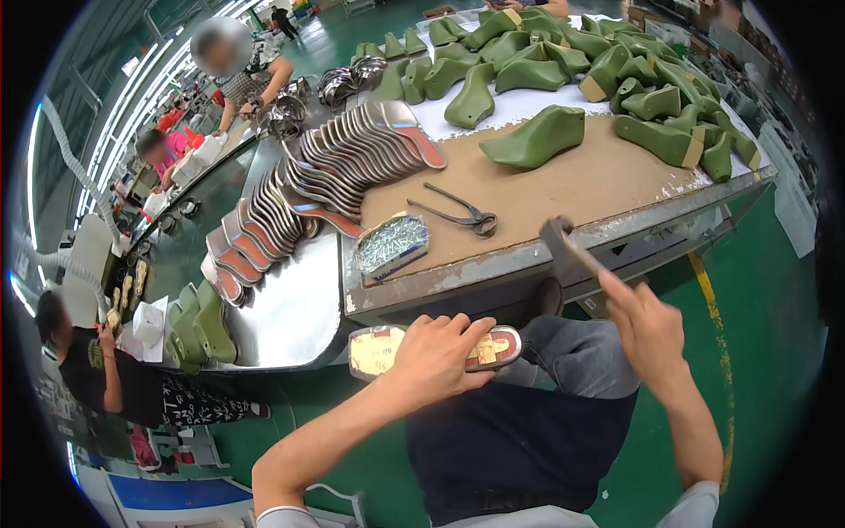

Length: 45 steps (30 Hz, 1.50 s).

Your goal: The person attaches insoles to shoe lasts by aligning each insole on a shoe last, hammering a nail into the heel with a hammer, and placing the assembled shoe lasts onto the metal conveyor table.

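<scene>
My left hand [440, 356] is wrapped round a shoe last with a yellow and red insole [371, 350] on its upward-facing side, held over my lap. Its two ends show on either side of the hand. In my right hand [644, 326] is the wooden handle of a hammer [559, 242], raised to the right of the last, its dark head near the table's front edge. Beyond the last, an open box of small nails [393, 245] lies at the table corner. Black pincers [466, 213] rest on the brown board just behind it.
Many green shoe lasts [528, 75] are heaped at the back; a single one [537, 138] lies nearer. Stacked metal-edged insoles [334, 163] fill the left. The table [440, 286] has a metal front edge. A person in black [114, 370] stands at left; others work farther back.
</scene>
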### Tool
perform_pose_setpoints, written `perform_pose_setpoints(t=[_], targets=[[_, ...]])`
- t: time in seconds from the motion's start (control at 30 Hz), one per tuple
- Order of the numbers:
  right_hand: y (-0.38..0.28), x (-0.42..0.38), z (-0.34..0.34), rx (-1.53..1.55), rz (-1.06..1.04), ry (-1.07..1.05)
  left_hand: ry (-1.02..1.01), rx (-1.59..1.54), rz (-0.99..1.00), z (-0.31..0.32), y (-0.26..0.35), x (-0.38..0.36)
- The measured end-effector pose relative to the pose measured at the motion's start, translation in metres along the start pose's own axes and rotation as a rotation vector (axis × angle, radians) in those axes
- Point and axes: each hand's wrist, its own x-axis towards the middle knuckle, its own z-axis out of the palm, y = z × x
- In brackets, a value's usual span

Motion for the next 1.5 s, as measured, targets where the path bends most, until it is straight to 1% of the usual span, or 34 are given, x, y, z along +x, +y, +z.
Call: perform_pose_setpoints(t=[0.03,0.1,0.13,0.17,0.23,0.27,0.3,0.33,0.37,0.43,0.5,0.57,0.63,0.67,0.7,0.73,0.77,0.8,0.83,0.9,0.97,1.03,1.1,1.2,1.3,1.4,1.5], targets=[[0.016,0.011,0.017,-0.035,0.071,-0.017,-0.038,0.008,0.002,-0.002,-0.001,0.005],[0.057,0.025,0.054,-0.177,0.032,0.001,-0.025,-0.004,0.009,-0.005,0.000,0.006],[0.064,0.034,0.064,-0.184,0.120,-0.051,-0.013,-0.019,-0.014,-0.009,0.001,0.006],[0.070,0.039,0.070,-0.156,0.142,-0.034,-0.054,-0.036,-0.065,-0.027,0.006,0.004],[0.086,0.045,0.089,-0.116,0.124,0.009,-0.017,-0.329,-0.249,-0.064,0.005,-0.013],[0.094,0.044,0.098,-0.065,0.123,0.005,0.091,-0.441,-0.321,-0.081,0.003,-0.027],[0.091,0.043,0.102,-0.006,0.124,0.015,0.186,-0.536,-0.438,-0.094,-0.003,-0.045],[0.089,0.042,0.105,0.047,0.135,0.006,0.433,-0.652,-0.416,-0.090,-0.020,-0.069],[0.088,0.040,0.108,0.033,0.157,-0.009,0.677,-0.764,-0.367,-0.082,-0.037,-0.092],[0.086,0.040,0.111,0.031,0.196,-0.015,0.997,-0.844,-0.526,-0.094,-0.043,-0.137],[0.082,0.042,0.109,0.048,0.179,0.001,1.321,-0.721,-0.601,-0.078,-0.059,-0.179],[0.080,0.040,0.106,0.046,0.188,0.008,1.616,-0.841,-0.769,-0.071,-0.058,-0.197],[0.080,0.041,0.109,0.037,0.200,0.003,1.804,-0.692,-0.907,-0.031,-0.085,-0.204],[0.082,0.041,0.112,0.022,0.204,0.009,1.728,-0.577,-1.045,-0.002,-0.108,-0.215],[0.085,0.041,0.115,0.006,0.204,0.014,1.632,-0.545,-1.152,0.013,-0.116,-0.207],[0.087,0.042,0.118,-0.012,0.201,0.017,1.525,-0.507,-1.199,0.025,-0.116,-0.191],[0.088,0.043,0.119,-0.024,0.195,0.011,1.455,-0.512,-1.151,0.034,-0.113,-0.176],[0.090,0.044,0.120,-0.038,0.192,0.005,1.409,-0.628,-1.142,0.043,-0.118,-0.166],[0.092,0.042,0.119,-0.053,0.194,-0.002,1.461,-0.728,-0.983,0.059,-0.134,-0.160],[0.089,0.041,0.117,-0.066,0.173,-0.005,1.356,-0.644,-1.051,0.051,-0.141,-0.154],[0.088,0.042,0.114,-0.066,0.168,-0.005,1.343,-0.733,-0.990,0.040,-0.140,-0.154],[0.087,0.042,0.116,-0.049,0.175,-0.004,1.336,-0.842,-0.984,0.031,-0.135,-0.158],[0.086,0.041,0.115,-0.040,0.171,-0.003,1.271,-0.949,-1.073,0.020,-0.130,-0.168],[0.087,0.044,0.114,-0.037,0.172,-0.012,1.236,-0.866,-1.031,0.024,-0.133,-0.173],[0.085,0.045,0.115,-0.032,0.187,-0.015,1.248,-0.801,-0.981,0.020,-0.137,-0.170],[0.089,0.045,0.115,-0.020,0.182,-0.011,1.191,-0.837,-1.056,0.006,-0.148,-0.168],[0.089,0.045,0.112,-0.005,0.185,-0.035,1.147,-0.831,-1.109,-0.009,-0.146,-0.167]])
